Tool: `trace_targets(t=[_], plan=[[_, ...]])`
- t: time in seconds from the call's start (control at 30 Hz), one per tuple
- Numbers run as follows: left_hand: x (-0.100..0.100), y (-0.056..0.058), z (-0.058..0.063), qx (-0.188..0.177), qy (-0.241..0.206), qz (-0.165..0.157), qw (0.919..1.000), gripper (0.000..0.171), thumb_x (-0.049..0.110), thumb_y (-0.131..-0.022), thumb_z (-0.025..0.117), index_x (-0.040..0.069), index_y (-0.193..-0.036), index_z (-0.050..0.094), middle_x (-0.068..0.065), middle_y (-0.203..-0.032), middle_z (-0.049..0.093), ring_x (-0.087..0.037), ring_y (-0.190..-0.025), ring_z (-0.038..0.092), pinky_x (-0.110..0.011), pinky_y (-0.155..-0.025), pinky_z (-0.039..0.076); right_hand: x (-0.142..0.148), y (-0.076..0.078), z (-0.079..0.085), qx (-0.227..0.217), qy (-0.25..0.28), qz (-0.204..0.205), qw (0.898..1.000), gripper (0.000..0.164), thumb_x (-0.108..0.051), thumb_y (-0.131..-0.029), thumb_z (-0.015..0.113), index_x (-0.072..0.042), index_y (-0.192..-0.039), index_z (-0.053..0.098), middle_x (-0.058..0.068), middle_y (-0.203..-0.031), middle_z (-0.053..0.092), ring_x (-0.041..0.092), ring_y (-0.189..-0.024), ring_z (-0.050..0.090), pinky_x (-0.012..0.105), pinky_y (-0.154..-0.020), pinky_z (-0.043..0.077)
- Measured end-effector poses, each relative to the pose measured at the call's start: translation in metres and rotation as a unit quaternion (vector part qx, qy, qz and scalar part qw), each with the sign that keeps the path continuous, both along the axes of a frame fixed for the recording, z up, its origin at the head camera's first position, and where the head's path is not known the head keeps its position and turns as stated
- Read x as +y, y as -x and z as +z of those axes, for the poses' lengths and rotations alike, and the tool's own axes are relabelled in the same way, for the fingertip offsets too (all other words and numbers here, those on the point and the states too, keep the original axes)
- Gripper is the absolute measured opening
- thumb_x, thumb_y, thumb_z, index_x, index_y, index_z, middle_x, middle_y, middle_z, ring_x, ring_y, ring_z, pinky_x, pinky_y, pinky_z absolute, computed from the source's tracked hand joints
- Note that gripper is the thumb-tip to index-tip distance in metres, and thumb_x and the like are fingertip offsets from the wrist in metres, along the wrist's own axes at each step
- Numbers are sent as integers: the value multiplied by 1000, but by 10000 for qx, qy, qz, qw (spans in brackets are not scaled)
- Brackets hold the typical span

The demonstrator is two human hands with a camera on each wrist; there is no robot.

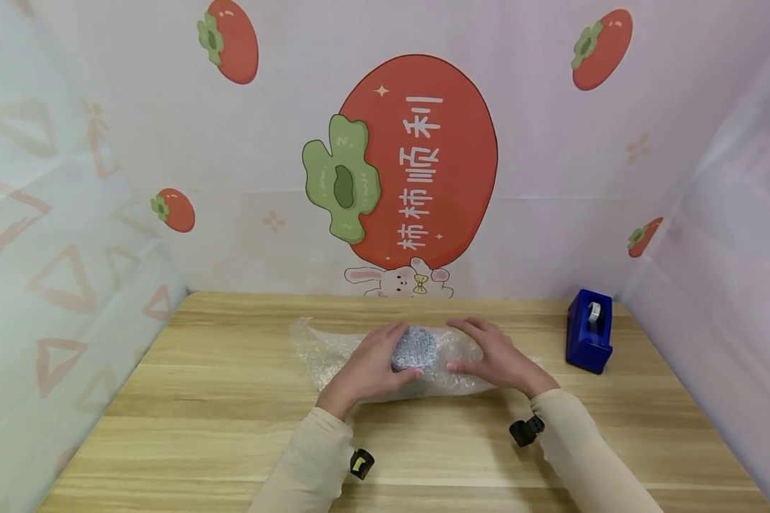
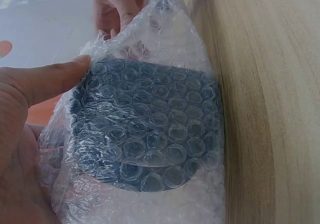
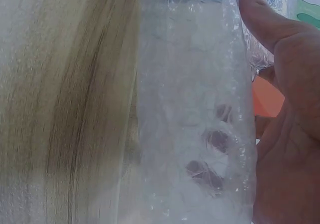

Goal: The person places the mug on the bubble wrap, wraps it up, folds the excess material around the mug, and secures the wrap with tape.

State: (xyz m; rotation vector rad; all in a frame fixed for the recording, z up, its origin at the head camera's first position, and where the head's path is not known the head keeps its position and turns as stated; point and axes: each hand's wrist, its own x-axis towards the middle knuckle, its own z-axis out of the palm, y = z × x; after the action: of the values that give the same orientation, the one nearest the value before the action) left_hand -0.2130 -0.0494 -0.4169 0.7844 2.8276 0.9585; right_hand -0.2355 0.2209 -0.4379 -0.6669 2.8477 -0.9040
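A dark blue-grey object (image 1: pixel 414 349) lies inside clear bubble wrap (image 1: pixel 324 353) on the table; its kind is hidden by the bubbles. My left hand (image 1: pixel 373 365) holds the wrapped object at its left side, thumb toward me and fingers over the far side. In the left wrist view, the thumb presses the upper edge of the wrapping (image 2: pixel 145 119). At the right part of the roll, my right hand (image 1: pixel 502 362) grips the bubble wrap between thumb and fingers. The right wrist view has the thumb (image 3: pixel 272 21) along the wrap's edge, with fingers partly hidden behind it.
A blue tape dispenser (image 1: pixel 588 331) stands at the back right of the wooden table (image 1: pixel 199 399). Behind the table hangs a pale backdrop (image 1: pixel 269 142) printed with red persimmons. Loose wrap spreads out to the left of the object.
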Motion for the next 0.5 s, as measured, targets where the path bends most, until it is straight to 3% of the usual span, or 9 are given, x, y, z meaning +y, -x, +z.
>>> trace_targets(t=[0.17,0.3,0.5], plan=[[0,0,0,6,5,22,10000,84,38,-89,78,0,-153,39,-19,-158,38,-39,-145,34,-53,-118,27,2,1,1,-80,4,71,9999,70,-51,-88,75,-9,-142,58,22,-154,39,48,-142,32,72,-105,33],[1,1,0,58,-22,-1,10000,84,37,-88,78,-1,-152,40,-20,-157,38,-40,-145,35,-53,-118,27,3,2,0,-188,129,282,9993,60,-43,-97,67,0,-138,60,23,-153,41,48,-141,32,70,-107,32],[1,0,0,37,-38,22,10000,83,37,-89,78,-1,-153,39,-20,-158,38,-39,-145,34,-52,-118,27,0,0,-2,-453,268,331,9981,48,-35,-107,52,1,-137,61,26,-152,42,50,-142,30,71,-109,27]])
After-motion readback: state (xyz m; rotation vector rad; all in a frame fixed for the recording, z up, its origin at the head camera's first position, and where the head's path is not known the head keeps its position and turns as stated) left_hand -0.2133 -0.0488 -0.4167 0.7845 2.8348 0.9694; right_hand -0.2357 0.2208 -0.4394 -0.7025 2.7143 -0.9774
